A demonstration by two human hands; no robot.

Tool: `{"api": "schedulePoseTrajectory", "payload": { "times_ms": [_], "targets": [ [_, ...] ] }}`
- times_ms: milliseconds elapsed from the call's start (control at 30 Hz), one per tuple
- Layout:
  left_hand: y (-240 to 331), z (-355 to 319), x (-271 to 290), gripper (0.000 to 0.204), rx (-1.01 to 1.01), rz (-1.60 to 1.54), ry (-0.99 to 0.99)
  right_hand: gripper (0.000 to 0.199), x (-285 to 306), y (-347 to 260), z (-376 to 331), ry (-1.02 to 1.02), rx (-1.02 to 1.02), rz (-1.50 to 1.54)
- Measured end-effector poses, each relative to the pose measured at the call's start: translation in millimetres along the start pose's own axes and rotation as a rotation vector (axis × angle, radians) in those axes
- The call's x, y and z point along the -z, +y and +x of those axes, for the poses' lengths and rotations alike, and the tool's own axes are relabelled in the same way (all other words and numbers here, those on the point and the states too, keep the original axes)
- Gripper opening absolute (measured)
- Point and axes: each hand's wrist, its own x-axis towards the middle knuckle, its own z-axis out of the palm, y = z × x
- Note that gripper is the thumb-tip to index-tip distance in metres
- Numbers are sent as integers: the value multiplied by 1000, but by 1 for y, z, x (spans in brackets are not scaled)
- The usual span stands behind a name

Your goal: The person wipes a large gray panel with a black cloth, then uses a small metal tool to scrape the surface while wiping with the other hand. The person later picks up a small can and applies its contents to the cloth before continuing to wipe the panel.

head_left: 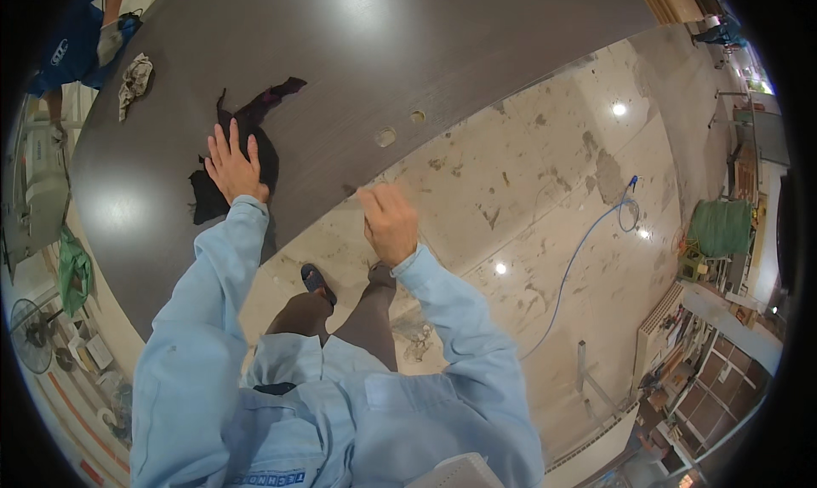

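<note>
My left hand [233, 166] lies flat with fingers spread on a black cloth [259, 148], pressing it against a large dark grey-brown panel [340, 105]. The cloth is crumpled, with one end trailing toward the upper right. At the panel's near edge is my right hand [391, 222], its fingers curled and slightly smeared by motion. A small dark spot shows on the edge beside its fingertips; whether the hand holds anything is hidden. Two round pale marks or holes [386, 136] sit in the panel near that edge.
A crumpled patterned rag [134, 85] lies on the panel's far left. Beyond it stands a person in blue with a gloved hand [109, 44]. A blue hose [572, 275] crosses the stained floor at right. A fan [32, 335] stands lower left, and shelving with materials [711, 377] lines the right.
</note>
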Motion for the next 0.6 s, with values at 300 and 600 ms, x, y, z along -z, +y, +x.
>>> {"api": "schedulePoseTrajectory", "payload": {
  "times_ms": [300,600],
  "targets": [
    [4,-4,7,54,-22,-15,1,23,41,99,64,155,-86,-363],
    [6,-3,8,54,5,72,-23,26,57,122,61,101,-152,-360]
  ]
}}
